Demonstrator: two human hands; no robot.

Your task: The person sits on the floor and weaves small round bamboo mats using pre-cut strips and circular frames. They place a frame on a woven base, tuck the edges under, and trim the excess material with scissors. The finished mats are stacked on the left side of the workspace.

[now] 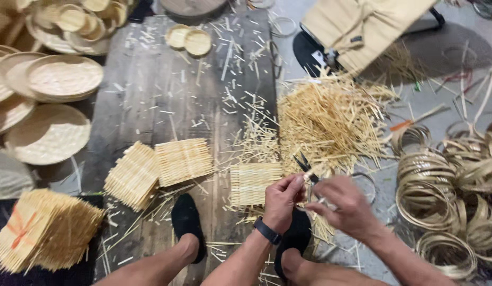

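Observation:
My left hand point(283, 201) pinches the right edge of a small square woven bamboo mat point(252, 182), held just above the wooden platform point(150, 90). My right hand point(344, 204) grips a pair of dark scissors point(305, 165). Their blades point up and left at the mat's upper right corner. Both hands are close together, almost touching. A black band sits on my left wrist. My two feet in black socks rest on the platform below the mat.
Two stacks of woven mats point(158, 167) lie left of my hands, and a tied bundle point(42, 230) at bottom left. Round woven trays point(55, 79) pile up at left. A heap of bamboo offcuts point(330, 119) lies ahead; bamboo hoops point(447, 185) at right.

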